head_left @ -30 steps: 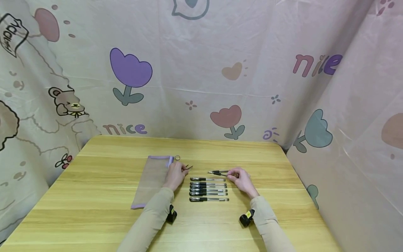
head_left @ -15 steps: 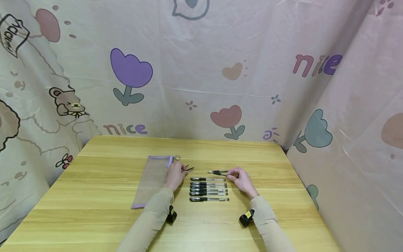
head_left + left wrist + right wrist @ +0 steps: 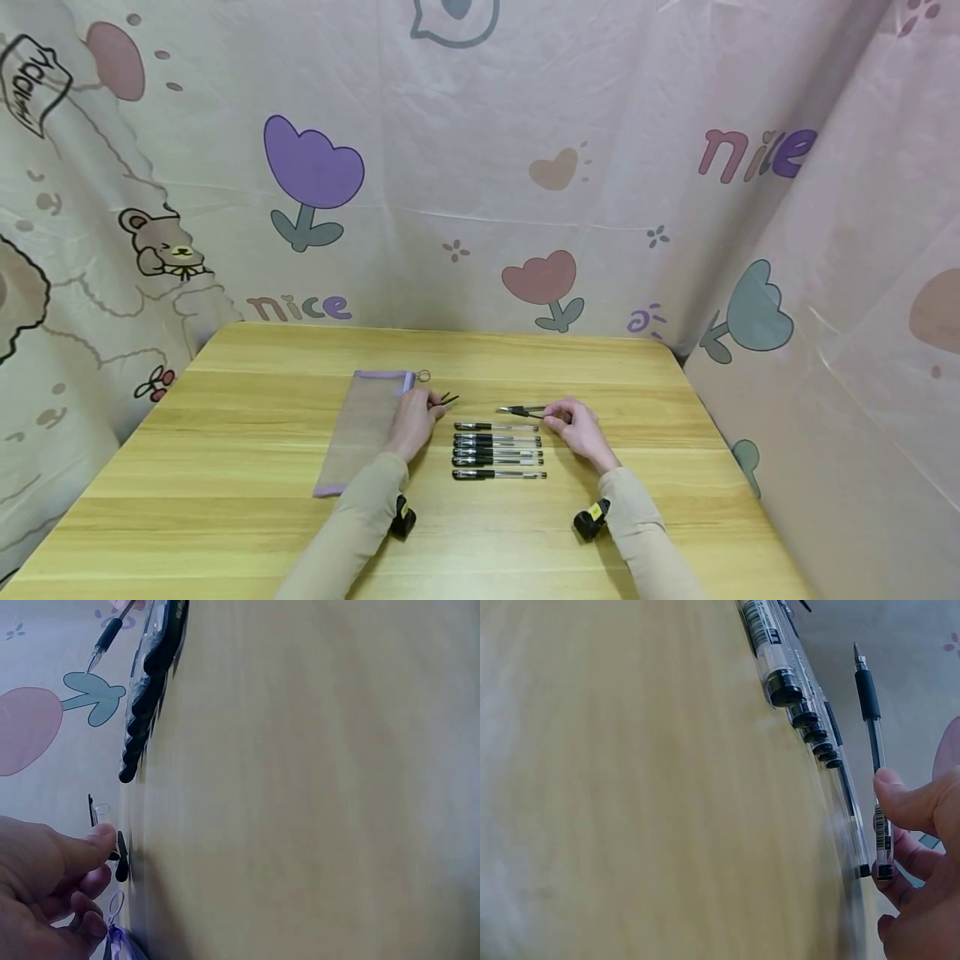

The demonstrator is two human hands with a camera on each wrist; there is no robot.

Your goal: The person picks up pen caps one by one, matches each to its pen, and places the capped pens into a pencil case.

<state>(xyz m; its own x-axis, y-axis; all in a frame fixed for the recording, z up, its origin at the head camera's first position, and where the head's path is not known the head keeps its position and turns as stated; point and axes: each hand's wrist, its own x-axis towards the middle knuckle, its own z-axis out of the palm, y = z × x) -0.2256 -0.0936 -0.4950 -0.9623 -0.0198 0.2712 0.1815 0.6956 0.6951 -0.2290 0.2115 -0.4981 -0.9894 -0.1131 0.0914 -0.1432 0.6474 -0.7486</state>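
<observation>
In the head view my left hand (image 3: 412,421) is at the purple-edged mesh pouch's (image 3: 363,429) right edge. Thumb and fingertips pinch a small clear pen cap (image 3: 103,814) with a dark clip, seen in the left wrist view. A small black piece (image 3: 122,862) shows just behind the fingertips; its kind is unclear. My right hand (image 3: 577,427) pinches an uncapped black gel pen (image 3: 868,697) near its rear end, with the metal tip pointing toward the left hand. Beside it another pen (image 3: 847,795) lies on the table. In front are several capped pens (image 3: 495,452) in a row.
The wooden table (image 3: 225,467) reaches back to a printed curtain (image 3: 450,167). A metal key ring (image 3: 423,376) sits at the pouch's upper right corner. Black wrist cameras (image 3: 402,521) hang below both sleeves.
My left hand has shifted slightly left, and the cap in its fingers has tilted a little. The right hand with the pen has stayed almost still, as have the pouch and the row of pens.
</observation>
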